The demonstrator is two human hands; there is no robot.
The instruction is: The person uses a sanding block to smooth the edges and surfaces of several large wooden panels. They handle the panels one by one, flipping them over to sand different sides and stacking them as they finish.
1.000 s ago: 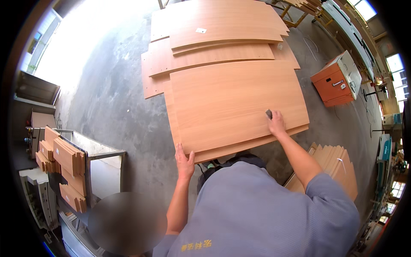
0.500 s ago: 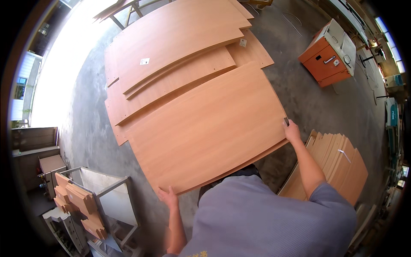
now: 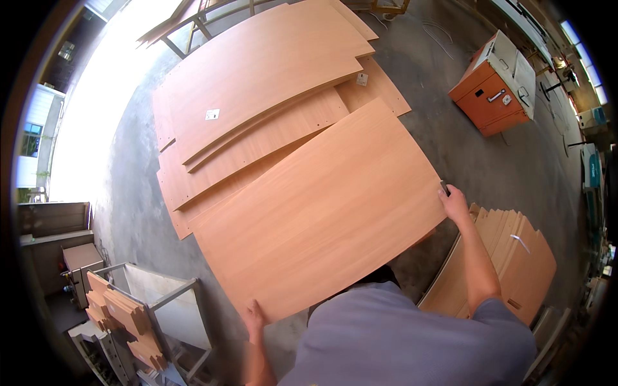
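Both of my hands hold a large, light wood-grain panel [image 3: 315, 219] that reaches from the stack to the front of my body. At its near left corner my left hand [image 3: 253, 315] is closed on the edge, the thumb on top. My right hand [image 3: 456, 203] grips the panel's right edge, its lower fingers hidden. A small dark object [image 3: 444, 188], too small to name, shows between that hand and the board. Beyond lie several more wood panels [image 3: 270, 77], stacked unevenly, some with drilled holes. One bears a white label [image 3: 212, 114].
To my right leans a bundle of wood boards [image 3: 508, 257]. An orange cabinet [image 3: 492, 90] with a pale top stands farther off on the grey floor [image 3: 132, 186]. A metal-framed cart [image 3: 174, 296] with wood pieces [image 3: 125, 309] is at the lower left.
The held panel has moved toward me and slightly right, turning so its right side sits apart from the stack's edge. Both hands have moved with it, still gripping.
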